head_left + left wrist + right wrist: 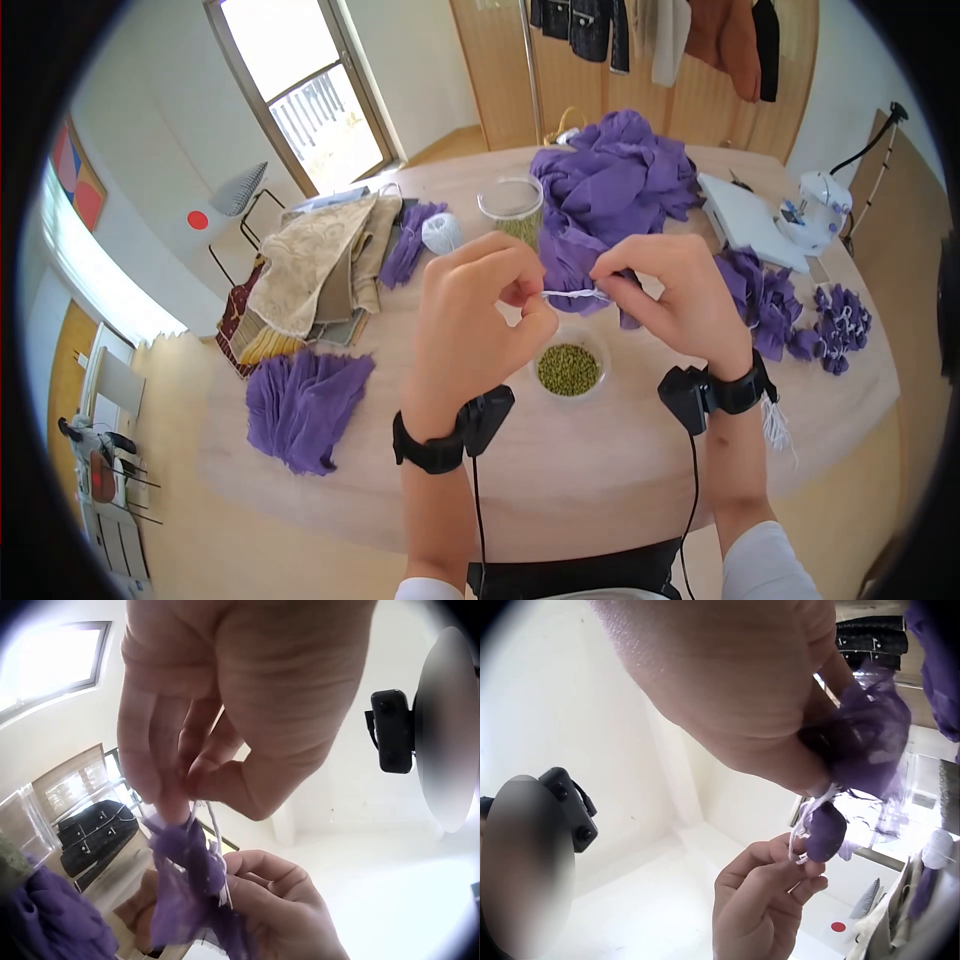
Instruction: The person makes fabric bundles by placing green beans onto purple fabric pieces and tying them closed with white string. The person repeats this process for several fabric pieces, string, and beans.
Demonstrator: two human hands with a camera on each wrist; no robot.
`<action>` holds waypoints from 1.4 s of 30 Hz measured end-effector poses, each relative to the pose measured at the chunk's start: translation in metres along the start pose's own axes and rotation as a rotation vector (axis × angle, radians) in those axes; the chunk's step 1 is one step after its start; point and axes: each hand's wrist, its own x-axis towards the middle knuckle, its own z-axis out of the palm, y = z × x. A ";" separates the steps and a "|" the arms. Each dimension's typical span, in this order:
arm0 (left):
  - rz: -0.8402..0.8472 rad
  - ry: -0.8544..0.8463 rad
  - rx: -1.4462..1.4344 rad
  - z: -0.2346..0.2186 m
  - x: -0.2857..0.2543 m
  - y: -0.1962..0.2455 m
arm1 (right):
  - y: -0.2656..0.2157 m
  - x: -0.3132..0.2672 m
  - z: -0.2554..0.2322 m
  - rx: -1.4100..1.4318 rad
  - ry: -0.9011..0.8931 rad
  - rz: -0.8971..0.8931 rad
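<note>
White string (572, 294) stretches between both hands in the head view. My left hand (475, 330) pinches its left part between thumb and finger, and my right hand (675, 290) pinches the other part beside purple cloth (575, 262). In the right wrist view the string (802, 829) loops beside a small rounded bulge of purple cloth (826, 831), with the left hand (761, 900) at it. The left wrist view has the string (217, 840) hanging from the left fingertips along the cloth (187, 862). The far side of the bulge is hidden.
A bowl of green beans (568, 370) stands below the hands, a jar (511, 205) behind them. Purple cloth pieces (305, 408), folded fabrics (310, 265) and a string ball (441, 233) lie left. Tied purple cloth (842, 328) and a small sewing machine (815, 215) are right.
</note>
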 end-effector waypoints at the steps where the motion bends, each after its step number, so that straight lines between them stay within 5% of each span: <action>1: 0.002 -0.043 -0.001 0.000 -0.001 -0.002 | 0.001 -0.001 0.001 -0.003 -0.028 0.029; 7: -0.081 -0.252 0.101 0.005 -0.005 -0.020 | 0.013 -0.008 0.006 -0.018 -0.267 0.196; 11: -0.147 -0.275 0.215 0.006 -0.014 -0.025 | 0.015 -0.013 0.006 0.112 -0.417 0.516; 15: -0.157 -0.369 0.360 -0.001 -0.011 -0.021 | 0.028 -0.021 0.013 0.064 -0.468 0.444; 22: -0.208 -0.321 0.167 -0.003 -0.010 -0.018 | 0.021 -0.018 0.023 0.015 -0.559 0.376; 31: -0.215 -0.334 0.125 -0.002 -0.010 -0.018 | 0.011 -0.017 0.033 0.049 -0.569 0.372; 39: -0.302 -0.363 0.109 -0.002 -0.006 -0.015 | 0.018 -0.018 0.038 -0.093 -0.478 0.165; 42: -0.173 -0.205 -0.032 0.007 -0.018 -0.016 | 0.018 -0.016 0.039 -0.075 -0.464 0.193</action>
